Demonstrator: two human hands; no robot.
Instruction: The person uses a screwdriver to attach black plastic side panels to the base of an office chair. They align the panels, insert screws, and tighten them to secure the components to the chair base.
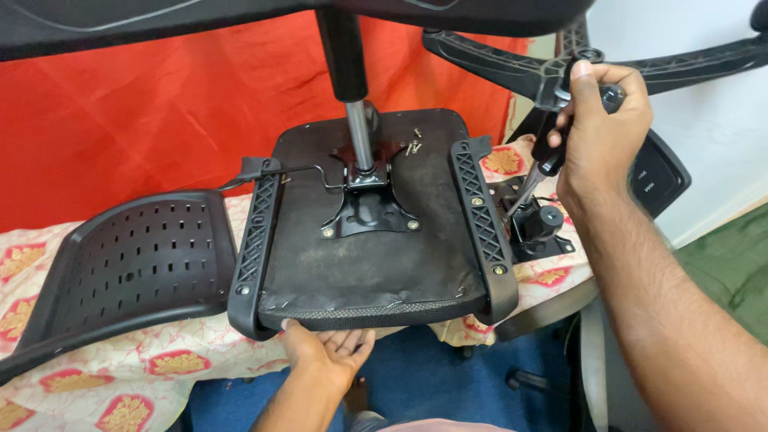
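Upturned chair seat steadied from below while a tool is held off to the side.

The perforated backrest [120,260] lies left of the seat, on the patterned cloth [80,376]. The left hand [324,352] cups the front edge of the seat [360,264], palm up, fingers loosely curled, pressing rather than clamping. Above that grip sit the mounting plate [370,212] and gas cylinder [352,88], loose screws [414,146] beyond. The right hand [600,136] is clenched round a black tool handle [552,152], beside the star base [552,68]. Looks like fastening work on the plate; reaching it means crossing the right side rail [480,216]. The seat's front overhangs the table edge.
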